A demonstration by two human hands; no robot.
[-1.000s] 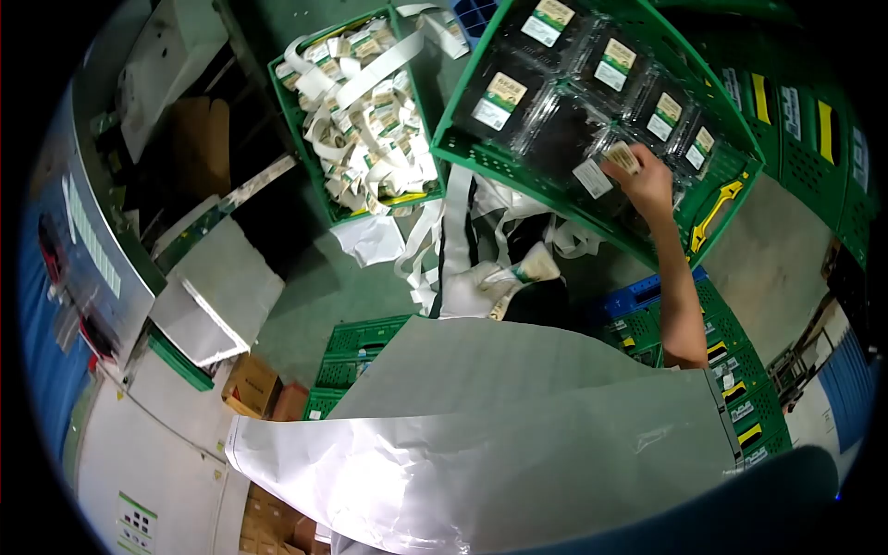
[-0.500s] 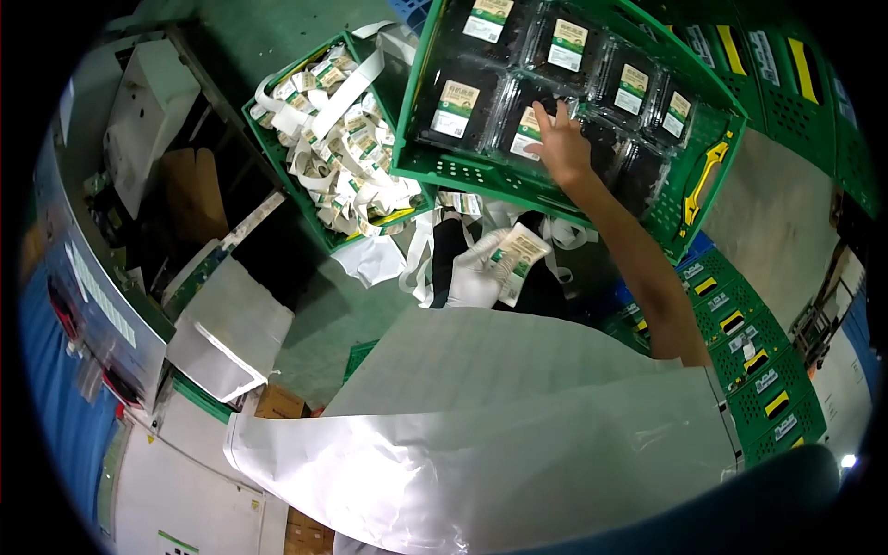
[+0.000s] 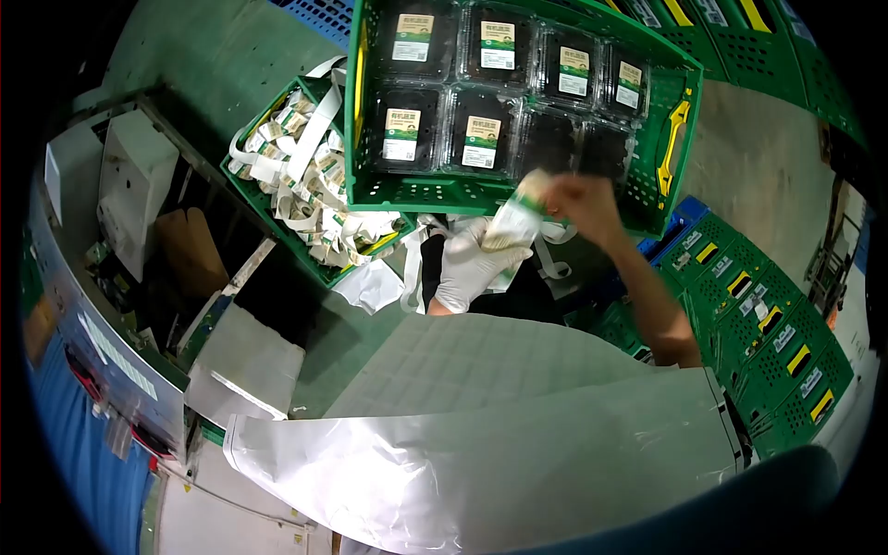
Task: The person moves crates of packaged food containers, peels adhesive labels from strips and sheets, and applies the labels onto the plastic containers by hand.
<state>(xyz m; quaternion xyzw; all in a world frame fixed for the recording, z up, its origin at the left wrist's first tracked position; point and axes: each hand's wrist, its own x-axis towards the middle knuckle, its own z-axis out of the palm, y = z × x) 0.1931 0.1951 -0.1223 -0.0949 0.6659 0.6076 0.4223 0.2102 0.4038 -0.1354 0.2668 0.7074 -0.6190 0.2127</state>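
Labels (image 3: 514, 225) held in the gloved left hand (image 3: 465, 268), their far end at the right hand (image 3: 585, 205), whose pinch is too blurred to tell, boxes (image 3: 546, 139) in a crate (image 3: 407, 195) beyond the grip; a hasty pull could crease one label.

One camera, worn on the person's head, looks forward and steeply down through a wide, round-edged field. The white-gloved left hand (image 3: 467, 266) is near mid-view; a green perforated plastic crate (image 3: 430, 194) lies beyond that hand, a glossy pale-grey sheet (image 3: 481, 453) on its near side, closest.
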